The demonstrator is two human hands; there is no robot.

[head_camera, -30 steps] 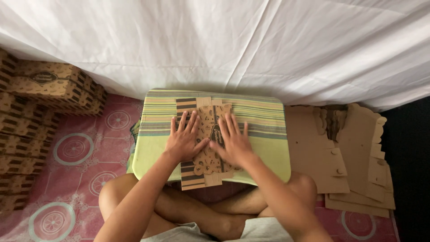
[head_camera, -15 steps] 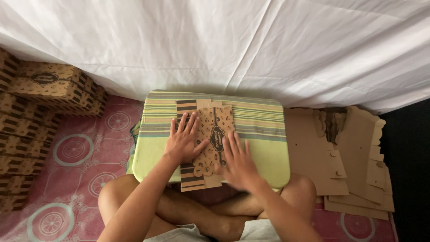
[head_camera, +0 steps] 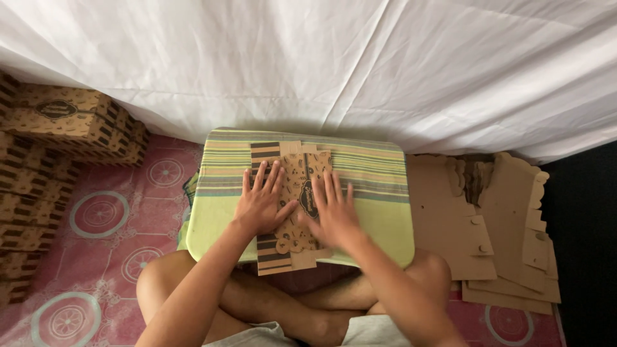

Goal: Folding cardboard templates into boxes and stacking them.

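A flat brown cardboard box blank (head_camera: 297, 168) with dark stripes and a printed pattern lies on a green striped cushion (head_camera: 379, 186) resting over my crossed legs. My left hand (head_camera: 260, 202) presses flat on the blank's left half, fingers spread. Beside it, my right hand (head_camera: 332, 212) lies palm down on the right half, fingers spread too. Neither hand grips anything.
Folded patterned boxes (head_camera: 61, 119) are stacked at the left on a pink patterned mat (head_camera: 103, 215). A pile of flat cardboard blanks (head_camera: 488, 225) lies at the right. A white sheet (head_camera: 308, 64) hangs behind.
My right hand slid down toward me along the blank, then moved back up a little. The left hand stayed pressed in place.
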